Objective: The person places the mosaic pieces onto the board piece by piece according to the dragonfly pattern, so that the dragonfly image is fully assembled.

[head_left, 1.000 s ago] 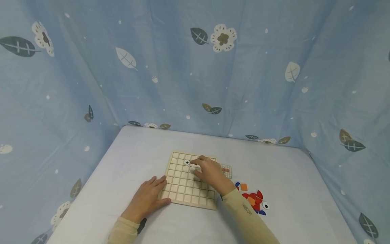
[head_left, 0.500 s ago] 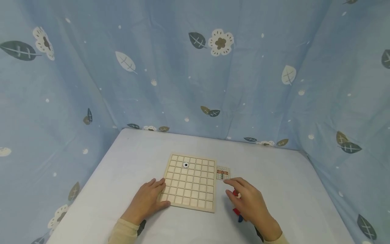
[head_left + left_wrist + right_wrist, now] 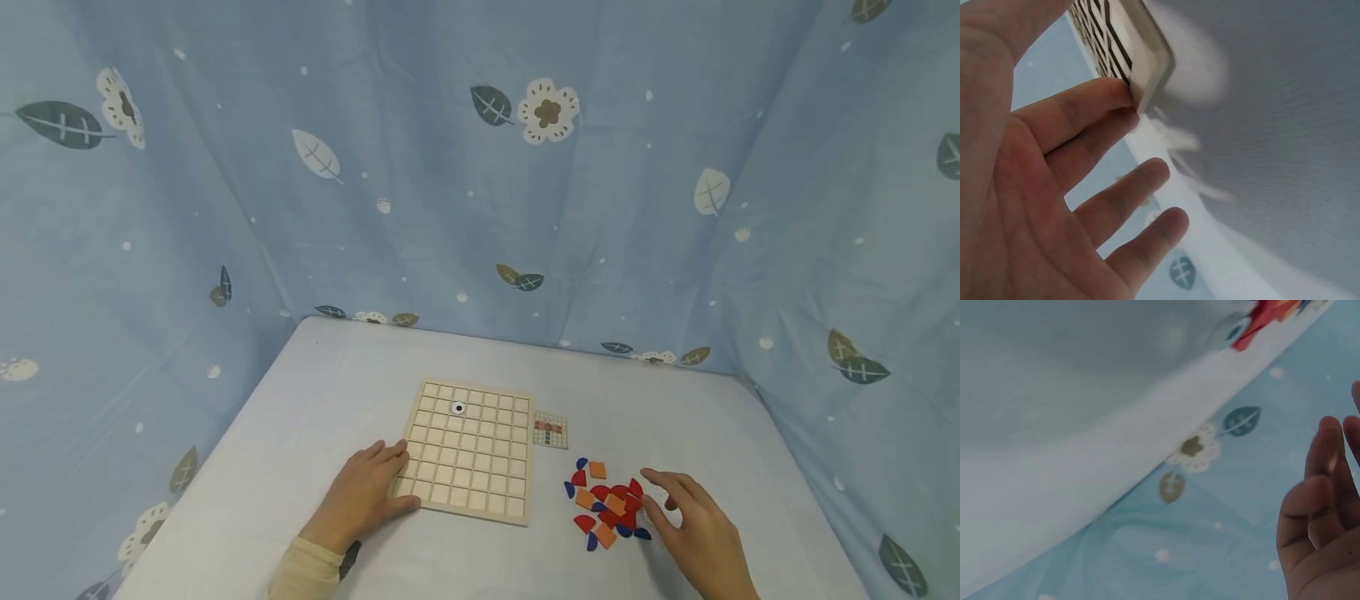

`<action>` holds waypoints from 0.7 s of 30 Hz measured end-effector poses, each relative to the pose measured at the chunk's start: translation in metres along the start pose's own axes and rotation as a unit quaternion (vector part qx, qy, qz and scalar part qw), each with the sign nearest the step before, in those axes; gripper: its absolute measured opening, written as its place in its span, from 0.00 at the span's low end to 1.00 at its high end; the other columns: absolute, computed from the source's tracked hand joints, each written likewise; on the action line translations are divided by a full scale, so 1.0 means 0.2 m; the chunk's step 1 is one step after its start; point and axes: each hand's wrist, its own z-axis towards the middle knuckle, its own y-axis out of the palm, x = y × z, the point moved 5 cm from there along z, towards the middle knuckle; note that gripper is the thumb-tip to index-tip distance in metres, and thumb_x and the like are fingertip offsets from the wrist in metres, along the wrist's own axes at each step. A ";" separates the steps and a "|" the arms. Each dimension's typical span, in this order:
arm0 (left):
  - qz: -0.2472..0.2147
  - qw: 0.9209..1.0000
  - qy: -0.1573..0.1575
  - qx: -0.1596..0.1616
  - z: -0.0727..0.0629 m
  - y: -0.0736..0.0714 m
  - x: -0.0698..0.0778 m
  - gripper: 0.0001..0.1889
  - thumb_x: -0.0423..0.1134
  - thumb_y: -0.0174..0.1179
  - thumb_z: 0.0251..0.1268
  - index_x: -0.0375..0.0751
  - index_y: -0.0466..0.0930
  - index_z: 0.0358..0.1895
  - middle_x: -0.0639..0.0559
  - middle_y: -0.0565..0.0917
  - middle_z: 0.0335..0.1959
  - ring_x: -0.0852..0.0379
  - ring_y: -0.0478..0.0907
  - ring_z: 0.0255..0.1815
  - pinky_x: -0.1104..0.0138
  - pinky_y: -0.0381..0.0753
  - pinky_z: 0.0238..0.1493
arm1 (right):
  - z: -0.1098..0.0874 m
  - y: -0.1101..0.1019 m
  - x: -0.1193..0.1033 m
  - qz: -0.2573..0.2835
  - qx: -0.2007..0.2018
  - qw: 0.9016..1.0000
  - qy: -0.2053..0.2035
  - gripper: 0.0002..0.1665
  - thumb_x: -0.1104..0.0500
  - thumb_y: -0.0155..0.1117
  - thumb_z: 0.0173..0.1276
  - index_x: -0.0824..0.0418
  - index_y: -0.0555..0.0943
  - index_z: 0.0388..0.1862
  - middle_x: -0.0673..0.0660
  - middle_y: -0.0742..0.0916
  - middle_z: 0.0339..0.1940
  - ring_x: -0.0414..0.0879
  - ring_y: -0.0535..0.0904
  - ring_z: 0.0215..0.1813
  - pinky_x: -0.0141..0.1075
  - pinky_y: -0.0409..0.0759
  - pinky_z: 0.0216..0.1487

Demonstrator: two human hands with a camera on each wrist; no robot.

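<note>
A square wooden grid board (image 3: 468, 462) lies on the white table, with a round white-and-black eye piece (image 3: 458, 407) in one of its upper cells. My left hand (image 3: 363, 490) rests at the board's lower left corner. In the left wrist view its fingertips (image 3: 1124, 94) touch the board's edge and its other fingers spread loosely. To the right, a loose pile of red pieces (image 3: 585, 523), orange squares (image 3: 597, 470) and blue pieces (image 3: 642, 533) lies on the table. My right hand (image 3: 697, 529) is at the pile's right side, thumb and index finger apart. Another eye piece (image 3: 1233, 331) shows beside the red pieces in the right wrist view.
A small pattern card (image 3: 551, 430) with a printed grid figure lies against the board's right side. Blue curtain cloth (image 3: 465, 183) with leaves and flowers surrounds the table (image 3: 360, 358) at the back and sides.
My right hand has let go of the eye piece on the board and moved right, past the pile to its far side, uncovering it. My left hand stays at the board's corner.
</note>
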 end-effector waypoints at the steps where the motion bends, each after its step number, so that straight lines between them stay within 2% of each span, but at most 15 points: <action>1: -0.001 1.000 -0.001 -0.001 0.00 0.00 0.00 0.38 0.57 0.75 0.53 0.31 0.81 0.60 0.40 0.78 0.67 0.33 0.72 0.67 0.41 0.72 0.66 | -0.01 0.00 0.03 -0.002 -0.008 1.000 0.011 0.29 0.60 0.83 0.54 0.54 0.85 0.56 0.55 0.85 0.47 0.44 0.75 0.33 0.29 0.77 0.24; 4: -0.002 1.000 -0.006 -0.003 0.00 -0.01 0.01 0.38 0.57 0.76 0.52 0.31 0.81 0.60 0.41 0.78 0.66 0.33 0.72 0.67 0.41 0.71 0.67 | -0.04 0.02 0.11 -0.011 -0.059 0.997 0.044 0.30 0.58 0.81 0.56 0.56 0.83 0.59 0.58 0.85 0.50 0.48 0.78 0.36 0.37 0.84 0.29; 8: -0.002 1.000 -0.009 -0.003 0.00 0.00 0.01 0.38 0.57 0.76 0.51 0.32 0.82 0.60 0.41 0.79 0.66 0.33 0.72 0.67 0.41 0.72 0.66 | -0.07 0.07 0.20 -0.028 -0.142 0.986 0.085 0.30 0.57 0.80 0.57 0.58 0.82 0.60 0.65 0.84 0.54 0.53 0.82 0.40 0.50 0.88 0.38; 10: 0.000 1.000 -0.007 0.000 0.00 0.00 0.01 0.38 0.57 0.76 0.51 0.32 0.82 0.60 0.41 0.79 0.66 0.33 0.73 0.67 0.41 0.72 0.66 | -0.08 0.08 0.23 -0.035 -0.167 0.981 0.096 0.29 0.57 0.80 0.58 0.59 0.83 0.58 0.66 0.84 0.53 0.53 0.82 0.39 0.51 0.88 0.38; 13: 0.001 1.000 -0.006 0.003 0.00 0.00 0.01 0.38 0.57 0.76 0.50 0.32 0.82 0.59 0.41 0.79 0.66 0.33 0.73 0.66 0.41 0.72 0.66 | -0.08 0.10 0.26 -0.038 -0.184 0.977 0.100 0.27 0.56 0.81 0.57 0.58 0.84 0.56 0.65 0.85 0.51 0.50 0.81 0.36 0.50 0.89 0.37; 17: 0.000 1.000 -0.014 -0.008 0.00 0.01 0.00 0.38 0.57 0.77 0.50 0.33 0.82 0.59 0.41 0.79 0.66 0.33 0.73 0.67 0.41 0.71 0.66 | -0.08 0.13 0.27 -0.037 -0.206 0.973 0.101 0.26 0.56 0.81 0.57 0.56 0.85 0.54 0.62 0.86 0.50 0.47 0.81 0.36 0.49 0.89 0.38; 21: 0.003 1.000 -0.020 -0.017 0.01 0.01 0.00 0.39 0.58 0.76 0.50 0.33 0.82 0.59 0.42 0.79 0.66 0.33 0.72 0.67 0.41 0.71 0.67 | -0.07 0.16 0.27 -0.033 -0.240 0.963 0.114 0.25 0.55 0.81 0.57 0.56 0.85 0.53 0.61 0.85 0.51 0.48 0.82 0.37 0.50 0.89 0.40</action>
